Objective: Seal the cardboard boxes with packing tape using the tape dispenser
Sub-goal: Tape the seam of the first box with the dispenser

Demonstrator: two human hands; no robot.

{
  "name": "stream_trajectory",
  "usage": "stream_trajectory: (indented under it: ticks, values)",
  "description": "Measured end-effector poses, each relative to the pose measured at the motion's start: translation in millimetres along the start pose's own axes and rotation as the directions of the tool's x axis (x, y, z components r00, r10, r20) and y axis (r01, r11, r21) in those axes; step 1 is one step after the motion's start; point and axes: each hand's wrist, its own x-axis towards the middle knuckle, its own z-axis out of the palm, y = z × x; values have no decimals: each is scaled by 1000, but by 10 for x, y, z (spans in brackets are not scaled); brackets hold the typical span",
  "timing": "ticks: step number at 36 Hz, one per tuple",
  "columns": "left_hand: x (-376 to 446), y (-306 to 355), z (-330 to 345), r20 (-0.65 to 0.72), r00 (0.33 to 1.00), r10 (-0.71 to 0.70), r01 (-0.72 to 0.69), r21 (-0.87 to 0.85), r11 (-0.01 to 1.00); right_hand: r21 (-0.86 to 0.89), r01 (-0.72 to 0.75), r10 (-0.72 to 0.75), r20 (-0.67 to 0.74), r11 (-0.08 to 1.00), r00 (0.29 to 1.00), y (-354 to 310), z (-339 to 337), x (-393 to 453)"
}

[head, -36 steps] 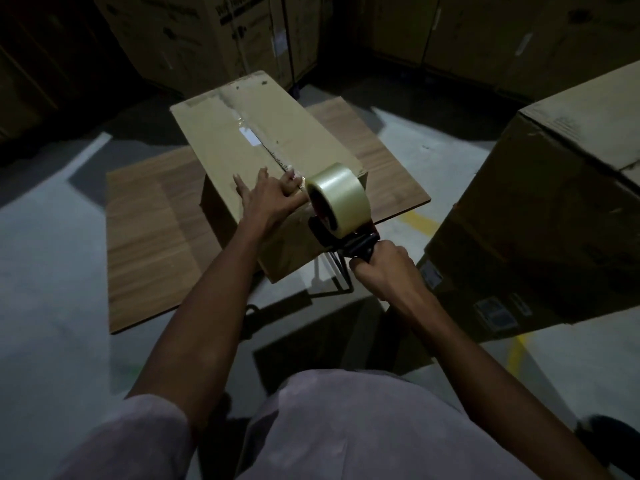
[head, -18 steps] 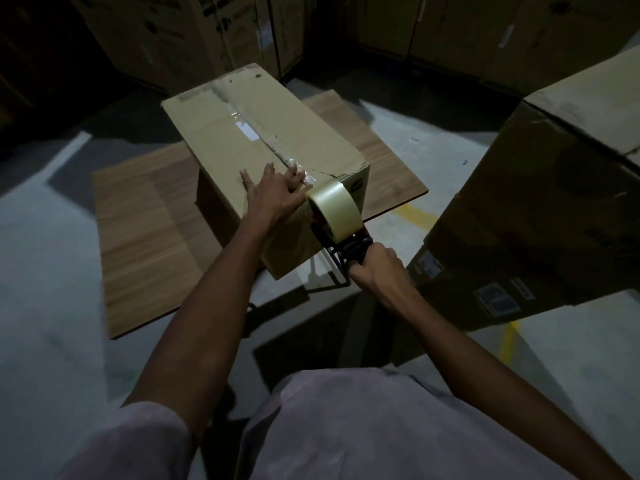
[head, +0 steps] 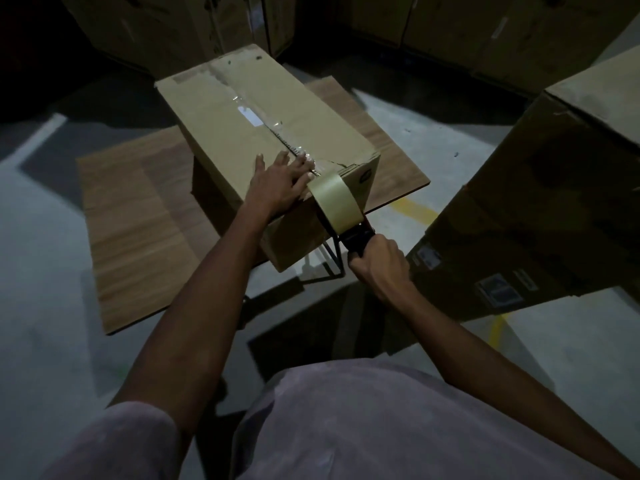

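A long cardboard box (head: pixel 225 133) lies on a low wooden table (head: pixel 138 216), with clear tape (head: pixel 266 123) running along its top seam. My left hand (head: pixel 277 185) presses flat on the near end of the box top, fingers straight, beside the seam. My right hand (head: pixel 377 265) grips the black handle of the tape dispenser (head: pixel 353 233). Its tape roll (head: pixel 334 200) hangs against the box's near end face, just below the top edge.
A large cardboard box (head: pixel 540 209) stands close on the right, beside my right hand. More boxes (head: pixel 194 26) line the dark back. The floor (head: pixel 38 271) is grey concrete with yellow lines (head: pixel 415 206). The table's black wire legs (head: pixel 332 265) show under the near edge.
The dispenser has moved down from above the box's top edge onto the near end face. My right hand dropped with it. My left hand stayed pressed on the box top.
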Motion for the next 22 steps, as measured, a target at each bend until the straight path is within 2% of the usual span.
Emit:
stream_trajectory:
  ticks: [16, 18, 22]
  values:
    - [-81, 96, -23, 13, 995, -94, 95, -63, 993, -19, -5, 3, -111, 1000, 994, 0, 79, 131]
    - [-91, 117, -26, 13, 994, -107, 107, -85, 991, 0, -18, 18, -72, 1000, 997, 7, 63, 137]
    - [-155, 201, -10, -41, 989, -139, 132, -139, 981, 150, -30, 22, 50, 988, 999, 103, -38, 154]
